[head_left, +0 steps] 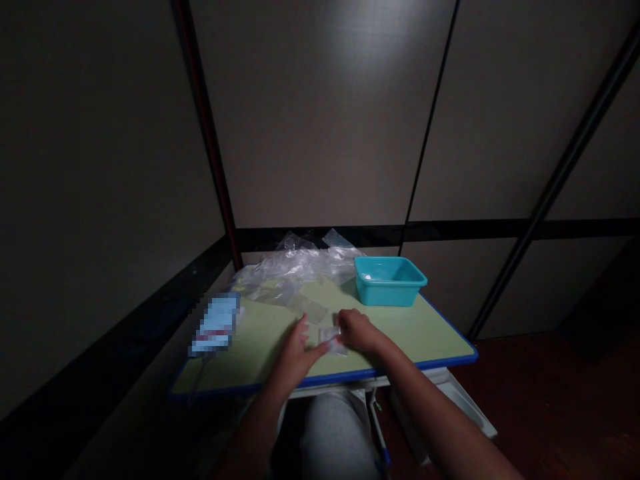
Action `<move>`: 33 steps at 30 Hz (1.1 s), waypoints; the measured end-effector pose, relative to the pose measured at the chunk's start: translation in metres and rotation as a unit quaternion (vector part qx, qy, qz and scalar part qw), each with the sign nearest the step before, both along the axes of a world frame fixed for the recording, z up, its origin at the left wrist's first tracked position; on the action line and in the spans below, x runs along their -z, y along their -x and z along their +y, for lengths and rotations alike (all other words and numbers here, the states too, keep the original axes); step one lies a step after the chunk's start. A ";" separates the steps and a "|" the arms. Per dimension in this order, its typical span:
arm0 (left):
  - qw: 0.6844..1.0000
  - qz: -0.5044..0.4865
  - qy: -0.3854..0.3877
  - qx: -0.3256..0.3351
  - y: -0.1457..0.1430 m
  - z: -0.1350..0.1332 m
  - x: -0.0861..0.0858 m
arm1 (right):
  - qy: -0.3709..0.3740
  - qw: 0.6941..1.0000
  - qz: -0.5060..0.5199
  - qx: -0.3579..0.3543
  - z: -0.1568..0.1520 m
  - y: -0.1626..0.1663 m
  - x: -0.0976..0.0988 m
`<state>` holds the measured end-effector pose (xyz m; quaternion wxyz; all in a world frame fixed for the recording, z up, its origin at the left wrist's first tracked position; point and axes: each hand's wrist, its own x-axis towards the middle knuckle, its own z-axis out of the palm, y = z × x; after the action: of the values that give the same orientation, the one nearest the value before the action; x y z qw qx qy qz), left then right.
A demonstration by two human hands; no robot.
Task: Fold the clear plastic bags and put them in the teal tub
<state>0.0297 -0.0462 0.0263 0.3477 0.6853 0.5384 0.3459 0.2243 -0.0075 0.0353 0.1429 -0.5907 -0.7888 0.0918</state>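
A small clear plastic bag (327, 333) lies near the front edge of the pale green table, with something whitish in or on it that is too small to make out. My right hand (356, 330) is closed, its fingers pinching the bag's right side. From the left, my left hand (296, 353) reaches in with its fingers spread and its thumb tip on the bag's lower edge. Just beyond the hands, another flat clear bag (313, 311) rests on the tabletop.
A heap of crumpled clear plastic (300, 263) covers the table's back left. The turquoise basin (387, 295) stands at the back right. A blurred-out light blue object (216, 327) sits at the left edge. Blue edging borders the table (415, 333); wall panels rise behind.
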 end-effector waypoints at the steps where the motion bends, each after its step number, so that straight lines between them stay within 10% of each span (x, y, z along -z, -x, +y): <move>1: 0.996 -0.068 0.062 -0.020 0.001 0.003 -0.004 | -0.003 1.000 0.004 0.001 0.000 -0.001 0.003; 8: 0.924 -0.261 0.274 0.047 -0.003 0.022 -0.024 | -0.046 0.998 0.045 0.007 -0.005 -0.005 0.015; 19: 0.986 -0.112 0.119 0.040 -0.031 0.050 0.000 | -0.063 0.980 0.189 0.011 -0.005 -0.010 0.021; 27: 0.988 -0.095 0.041 0.118 -0.045 0.058 -0.041 | 0.148 0.763 0.616 -0.127 -0.007 -0.035 0.005; 33: 0.978 -0.125 -0.001 0.165 -0.095 0.082 -0.073 | 0.121 0.722 0.681 0.001 -0.007 -0.075 -0.015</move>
<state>0.1247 0.0357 0.0998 0.4635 0.7167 0.3695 0.3673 0.2990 -0.0146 0.0503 0.5692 -0.3826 -0.4607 0.5634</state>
